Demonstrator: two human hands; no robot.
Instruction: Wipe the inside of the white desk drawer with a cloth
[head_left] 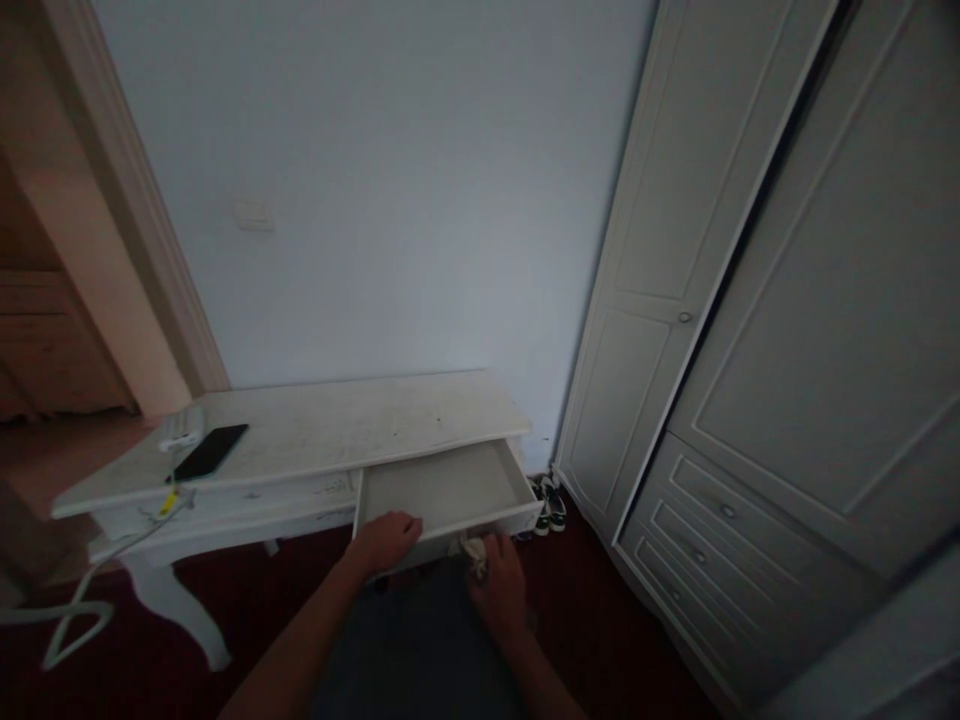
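Note:
A drawer (450, 485) is pulled out of the white table (322, 420), and its light inside shows. My left hand (384, 543) is at the left end of the drawer's front, with its fingers curled over the top edge. In my right hand (501, 590) is a crumpled, pale, patterned cloth (472, 552), pinched against the outside of the drawer front. Part of the cloth is hidden by the fingers.
On the tabletop's left end lie a dark phone (214, 452) and a white power strip (182, 428), its cable (112, 560) hanging down. Sneakers (551, 505) stand on the dark red floor beside a tall wardrobe (637, 400). A doorway opens at far left.

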